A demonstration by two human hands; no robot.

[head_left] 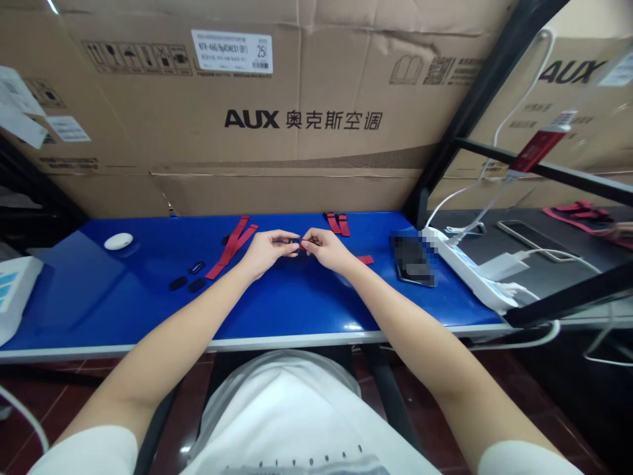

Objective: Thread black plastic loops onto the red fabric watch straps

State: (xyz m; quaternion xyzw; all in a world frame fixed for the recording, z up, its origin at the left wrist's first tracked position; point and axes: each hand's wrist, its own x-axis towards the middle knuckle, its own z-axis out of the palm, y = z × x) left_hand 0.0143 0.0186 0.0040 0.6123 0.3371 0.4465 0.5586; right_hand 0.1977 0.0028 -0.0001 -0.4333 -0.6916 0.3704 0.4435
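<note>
Close together above the blue table (297,310), my two hands meet fingertip to fingertip. My left hand (270,252) is closed in a pinch on a small black buckle, mostly hidden by the fingers. Between finger and thumb, my right hand (327,249) grips a red strap (302,245), of which only a bit shows at the buckle. A red strap piece (366,260) sticks out beyond my right wrist. Left of my hands lie long red straps (231,247) and loose black buckles (196,268). Behind my right hand are two short red straps with black ends (337,223).
A large cardboard box (301,79) stands behind the table. At right lie a dark, blurred-out object (414,258) and a white power strip (469,270) with cables, beside a black metal frame (445,158). At left are a white oval object (119,241) and a white box (17,293).
</note>
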